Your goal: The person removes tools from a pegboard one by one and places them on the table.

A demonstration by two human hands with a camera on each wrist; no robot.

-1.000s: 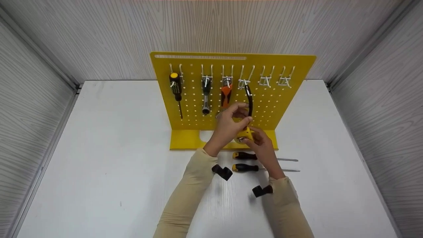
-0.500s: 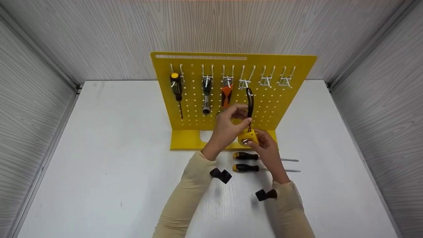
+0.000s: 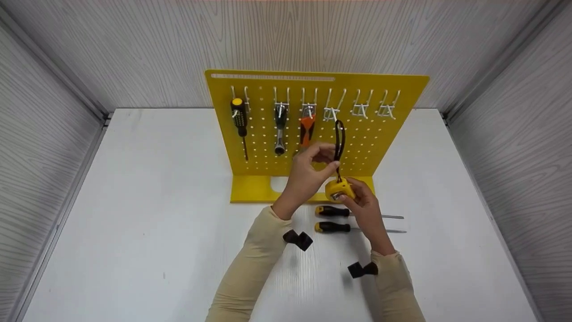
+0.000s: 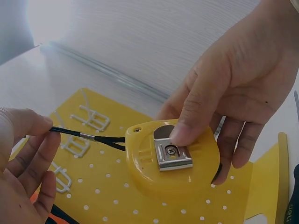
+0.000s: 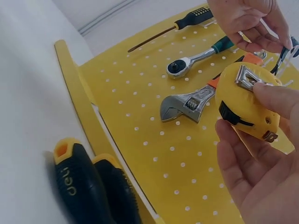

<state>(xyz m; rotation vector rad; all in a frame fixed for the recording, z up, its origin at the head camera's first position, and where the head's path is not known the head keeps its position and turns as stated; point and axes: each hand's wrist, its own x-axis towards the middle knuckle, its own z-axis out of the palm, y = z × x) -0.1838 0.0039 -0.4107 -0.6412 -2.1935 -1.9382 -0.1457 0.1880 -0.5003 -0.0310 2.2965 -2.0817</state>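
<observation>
My right hand [image 3: 367,212] holds a yellow tape measure [image 3: 331,190] in front of the yellow pegboard [image 3: 252,184]. Its thumb presses on the metal belt clip [image 4: 180,163], with the fingers behind the case. Between thumb and fingertips, my left hand [image 3: 308,172] pinches the black wrist strap [image 4: 110,140] attached to the tape measure. The strap's loop stands up just below a white hook [image 3: 331,112]; in the head view loop and hook look close, and I cannot tell whether they touch.
From the pegboard hang a screwdriver [image 3: 238,116], a ratchet wrench [image 3: 280,127] and an adjustable wrench [image 5: 187,106] with an orange handle. Two more hooks [image 3: 360,109] are at the right. Two screwdrivers [image 3: 333,211] lie on the white table [image 3: 156,201] before the board's base.
The tape measure and my right hand have moved down and slightly right, towards the table's front. The strap's loop has dropped a little from the hook and spread wider. My left hand has barely moved.
</observation>
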